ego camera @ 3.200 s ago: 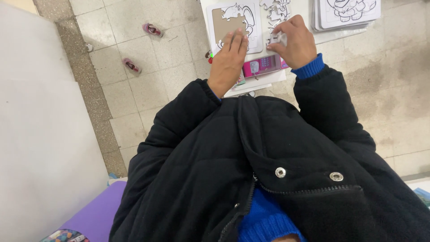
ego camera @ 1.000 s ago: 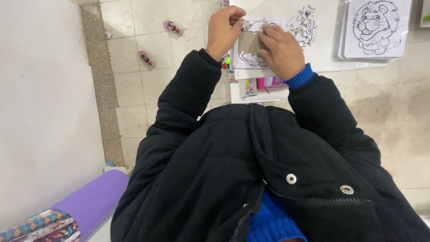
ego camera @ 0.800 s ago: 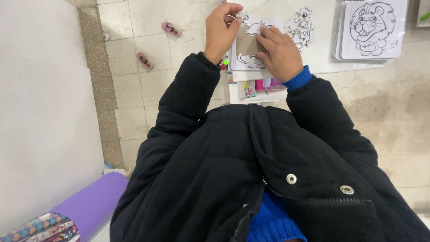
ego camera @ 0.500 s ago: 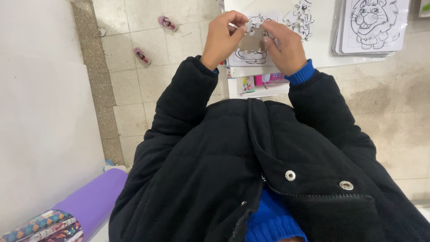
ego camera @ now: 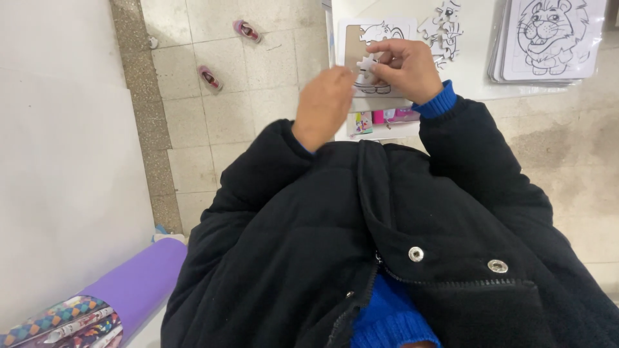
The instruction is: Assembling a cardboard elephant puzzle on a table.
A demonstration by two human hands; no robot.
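Note:
My right hand holds a small white jigsaw piece just above a puzzle board with a line-drawn animal and a brown bare patch. My left hand is blurred and raised beside it, fingers curled, close to the piece; whether it touches the piece is unclear. Loose white puzzle pieces lie on the white table to the right of the board. Both arms are in black jacket sleeves with blue cuffs.
A stack of puzzle boards with a lion drawing sits at the right. A colourful pink box lies under the board near the table edge. Two small pink objects lie on the tiled floor. A purple roll is at the lower left.
My left hand has dropped away from the board towards me. My right hand has lifted off the board and now holds a white piece above it.

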